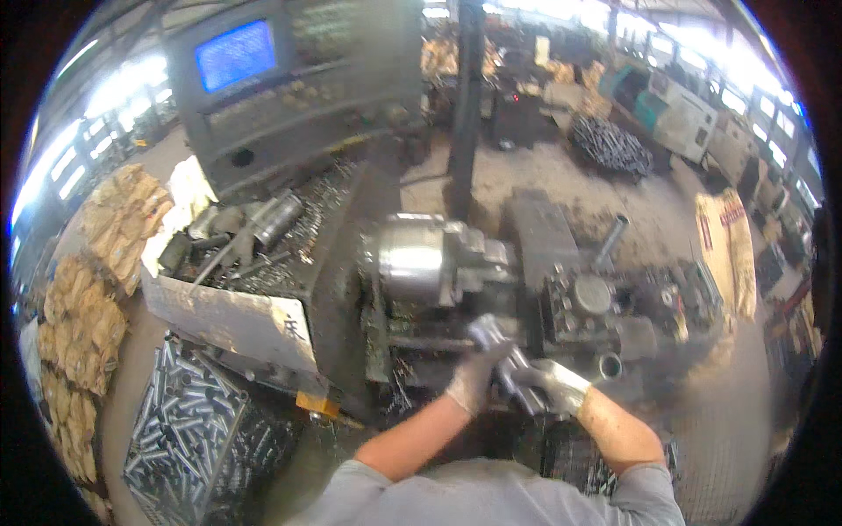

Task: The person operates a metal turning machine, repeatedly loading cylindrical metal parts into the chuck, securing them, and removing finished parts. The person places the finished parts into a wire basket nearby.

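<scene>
Both my hands wear pale work gloves and meet in front of the lathe. My left hand closes around a shiny metal tube, which slants from upper left to lower right. From the other side, my right hand grips the same tube near its lower end. Motion blur hides the finger detail, and I cannot tell whether it is one piece or two. Just beyond sits the lathe's chuck, its jaws pointing right. The tool post stands to the right of my hands.
A crate full of metal tubes stands at lower left. Tools and shavings lie on the headstock top. An upright pipe and a short tube are at right. A control panel with a blue screen rises behind.
</scene>
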Available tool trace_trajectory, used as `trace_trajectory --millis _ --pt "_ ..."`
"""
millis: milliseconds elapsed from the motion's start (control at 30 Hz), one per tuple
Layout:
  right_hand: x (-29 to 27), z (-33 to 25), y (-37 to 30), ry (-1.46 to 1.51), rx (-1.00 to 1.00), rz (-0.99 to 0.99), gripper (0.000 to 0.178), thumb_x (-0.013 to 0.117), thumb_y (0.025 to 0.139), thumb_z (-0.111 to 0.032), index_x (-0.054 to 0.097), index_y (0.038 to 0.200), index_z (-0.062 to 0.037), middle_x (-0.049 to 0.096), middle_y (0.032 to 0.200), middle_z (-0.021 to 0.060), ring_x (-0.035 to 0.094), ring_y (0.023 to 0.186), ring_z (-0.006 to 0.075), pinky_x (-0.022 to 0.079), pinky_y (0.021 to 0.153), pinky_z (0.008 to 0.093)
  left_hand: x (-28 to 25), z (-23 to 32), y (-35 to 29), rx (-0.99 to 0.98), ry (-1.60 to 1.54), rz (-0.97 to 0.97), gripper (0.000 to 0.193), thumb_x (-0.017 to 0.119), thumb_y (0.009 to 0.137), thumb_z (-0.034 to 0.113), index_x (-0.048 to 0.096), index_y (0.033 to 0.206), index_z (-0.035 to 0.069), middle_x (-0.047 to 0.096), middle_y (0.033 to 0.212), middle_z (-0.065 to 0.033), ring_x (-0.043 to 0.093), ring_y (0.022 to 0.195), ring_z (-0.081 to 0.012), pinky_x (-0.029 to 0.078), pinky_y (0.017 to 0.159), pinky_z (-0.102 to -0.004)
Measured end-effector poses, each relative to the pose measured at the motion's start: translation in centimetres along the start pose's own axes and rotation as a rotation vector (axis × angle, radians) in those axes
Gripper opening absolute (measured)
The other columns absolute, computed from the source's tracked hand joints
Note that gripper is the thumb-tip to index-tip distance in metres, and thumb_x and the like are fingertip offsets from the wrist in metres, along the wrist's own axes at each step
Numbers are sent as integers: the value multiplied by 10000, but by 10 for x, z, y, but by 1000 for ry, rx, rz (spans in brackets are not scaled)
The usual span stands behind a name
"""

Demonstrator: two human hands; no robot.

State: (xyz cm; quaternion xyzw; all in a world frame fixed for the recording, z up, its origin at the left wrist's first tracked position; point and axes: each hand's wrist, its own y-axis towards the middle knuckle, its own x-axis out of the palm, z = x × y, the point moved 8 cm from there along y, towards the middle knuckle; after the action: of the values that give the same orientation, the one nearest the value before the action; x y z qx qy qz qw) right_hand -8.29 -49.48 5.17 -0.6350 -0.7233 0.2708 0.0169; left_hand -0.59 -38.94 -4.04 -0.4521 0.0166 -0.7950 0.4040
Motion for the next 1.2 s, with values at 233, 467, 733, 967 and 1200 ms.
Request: trace_trajectory --millis 233,467,733,967,1200 --pt "32 106 -8 123 67 227 630 849 837 -408 682 1304 -19 738 1077 154 713 894 226 604 776 429 -44 -70 17 -145 -46 44 320 717 1007 229 674 1283 73 710 1192 -88 672 1090 -267 562 974 -440" --pt "-49 202 -201 -269 360 319 682 909 632 -429 744 1146 -12 773 993 187 749 894 297 582 832 422 -65 -68 -6 -138 -367 32 476 489 1069 430 660 1261 30 737 1118 -141 722 1041 -321 582 962 -467" --pt "-136 247 -317 -303 698 936 687 852 788 -269 642 1407 -58 777 1146 155 756 982 229 605 879 395 -53 -48 -20 -229 -462 -62 634 384 1099 577 663 1290 40 753 1094 -146 744 982 -322 614 895 -509" --pt "-79 81 -71 -198 -66 766 329 856 810 -268 757 1069 -92 789 916 124 779 832 284 614 790 370 -39 -37 -47 -151 -183 -60 569 535 1083 552 625 1361 63 729 1234 -133 732 1077 -280 611 947 -466" --pt "36 63 17 -817 -135 401 580 744 857 -232 592 1408 -131 703 1255 179 734 1051 386 613 825 511 -45 -22 -55 -101 -3 -43 467 535 1100 490 681 1258 75 749 1056 -108 746 883 -243 642 815 -426"
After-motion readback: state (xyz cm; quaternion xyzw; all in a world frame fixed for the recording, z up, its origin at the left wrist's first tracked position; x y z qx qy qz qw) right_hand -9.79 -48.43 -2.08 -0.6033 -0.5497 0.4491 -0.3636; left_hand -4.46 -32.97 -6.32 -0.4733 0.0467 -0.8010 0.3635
